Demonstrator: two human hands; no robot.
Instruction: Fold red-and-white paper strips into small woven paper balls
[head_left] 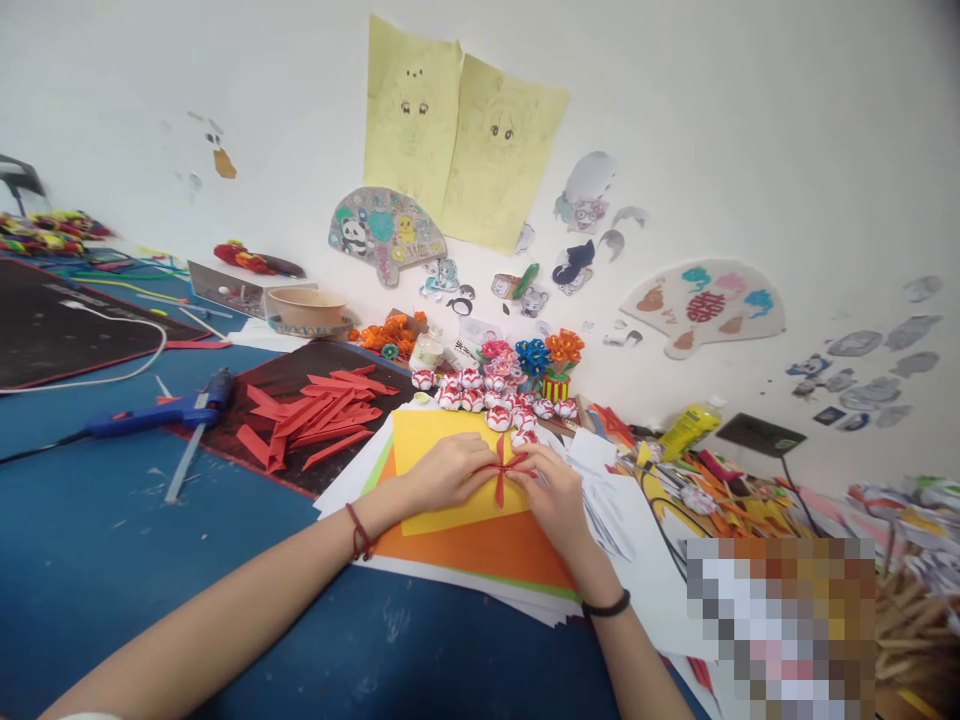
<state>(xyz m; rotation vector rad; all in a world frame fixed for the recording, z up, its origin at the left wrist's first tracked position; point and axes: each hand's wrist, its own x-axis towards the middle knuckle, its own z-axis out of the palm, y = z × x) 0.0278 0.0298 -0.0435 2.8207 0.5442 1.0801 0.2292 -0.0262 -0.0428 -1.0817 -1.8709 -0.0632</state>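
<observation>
A red folded paper piece with crossed arms is pinched between both hands above a yellow sheet. My left hand grips its left side, fingers pressed together. On the right side, my right hand pinches it between thumb and fingers. Orange paper lies beneath the yellow sheet, with green and white sheets under it. Just beyond the hands stand several red-and-white paper balls. Many red folded strips are piled on a dark mat at the left.
A blue glue gun with a cord lies on the blue table at left. Behind are a round bowl and paper flowers. At right sit a yellow bottle, loose white paper, scraps and a pixelated patch.
</observation>
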